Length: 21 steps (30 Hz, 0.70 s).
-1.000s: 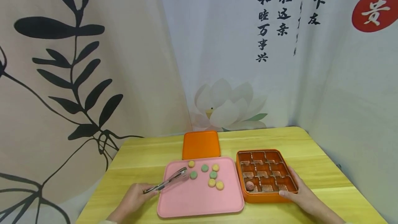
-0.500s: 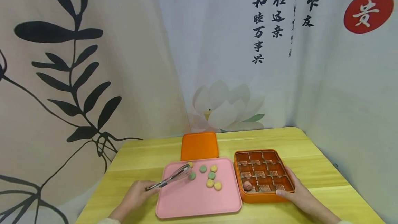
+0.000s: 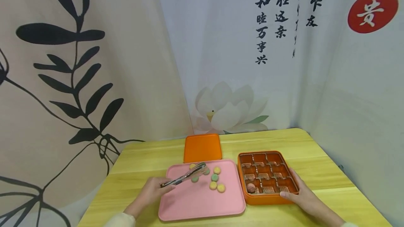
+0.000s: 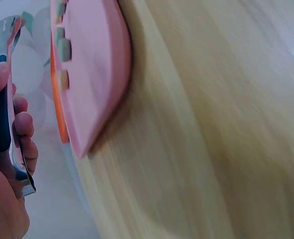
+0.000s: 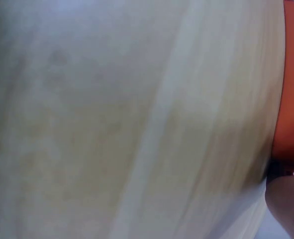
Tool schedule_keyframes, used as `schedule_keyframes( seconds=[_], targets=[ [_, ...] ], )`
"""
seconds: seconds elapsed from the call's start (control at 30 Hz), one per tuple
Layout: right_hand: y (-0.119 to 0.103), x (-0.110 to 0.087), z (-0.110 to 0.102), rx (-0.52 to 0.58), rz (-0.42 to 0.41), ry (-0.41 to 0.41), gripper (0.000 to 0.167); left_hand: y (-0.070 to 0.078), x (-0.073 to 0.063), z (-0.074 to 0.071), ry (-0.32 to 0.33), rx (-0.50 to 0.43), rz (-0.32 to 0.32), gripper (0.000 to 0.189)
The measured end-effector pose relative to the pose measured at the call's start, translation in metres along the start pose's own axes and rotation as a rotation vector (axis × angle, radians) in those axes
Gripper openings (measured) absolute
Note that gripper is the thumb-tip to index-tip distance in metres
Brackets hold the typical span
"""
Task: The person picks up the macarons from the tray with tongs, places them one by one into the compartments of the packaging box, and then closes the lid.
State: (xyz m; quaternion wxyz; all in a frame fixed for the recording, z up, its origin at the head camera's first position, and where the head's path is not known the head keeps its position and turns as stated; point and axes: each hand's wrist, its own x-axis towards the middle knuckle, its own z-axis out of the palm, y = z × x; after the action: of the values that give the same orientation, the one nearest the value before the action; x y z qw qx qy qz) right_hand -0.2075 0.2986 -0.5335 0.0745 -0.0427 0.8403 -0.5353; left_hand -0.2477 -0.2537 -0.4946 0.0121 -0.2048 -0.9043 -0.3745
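Observation:
My left hand [image 3: 154, 189] grips a pair of metal tongs [image 3: 180, 178] with dark handle grips, thumb on one arm and fingers curled round the other. The tongs reach over the pink tray [image 3: 195, 204], their tips above its back part and overlapping a green piece [image 3: 206, 171]. Small round yellow and green pieces, like little cakes, lie on the tray, among them a yellow one [image 3: 221, 187]. My right hand [image 3: 300, 193] holds the near right corner of an orange box [image 3: 265, 199], thumb at the front rim. A brown ball [image 3: 251, 187] sits in its front left compartment.
An orange lid [image 3: 203, 148] lies flat behind the tray. The box has a clear divided insert and stands close beside the tray's right edge. Everything rests on a yellow wood-grain table [image 3: 328, 178], with a printed curtain [image 3: 221, 45] behind it.
My left hand has moved right and slightly up with the tongs, whose tips have shifted right across the tray's back part. The right hand stays on the box.

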Motion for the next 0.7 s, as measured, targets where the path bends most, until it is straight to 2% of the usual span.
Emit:
schedule_keyframes(
  seconds=[0.1,0.2,0.37,0.53,0.7],
  targets=[
    [-0.001,0.0,-0.001,-0.001,-0.002,-0.007,0.105,0.006,0.007,0.005,-0.008,0.008,0.024,0.023],
    [0.0,0.0,-0.001,-0.008,0.002,-0.008,0.106,0.012,0.014,0.011,-0.003,0.023,0.076,0.021],
    [0.004,0.003,-0.002,0.003,-0.028,-0.008,0.103,0.024,0.028,0.025,-0.006,-0.006,0.147,0.019],
    [0.007,0.005,-0.001,0.014,-0.043,-0.005,0.101,0.04,0.041,0.043,-0.033,-0.059,0.15,0.02],
    [0.006,0.002,-0.001,0.01,-0.043,0.003,0.103,0.061,0.054,0.067,-0.072,-0.097,0.124,0.019]
  ],
)
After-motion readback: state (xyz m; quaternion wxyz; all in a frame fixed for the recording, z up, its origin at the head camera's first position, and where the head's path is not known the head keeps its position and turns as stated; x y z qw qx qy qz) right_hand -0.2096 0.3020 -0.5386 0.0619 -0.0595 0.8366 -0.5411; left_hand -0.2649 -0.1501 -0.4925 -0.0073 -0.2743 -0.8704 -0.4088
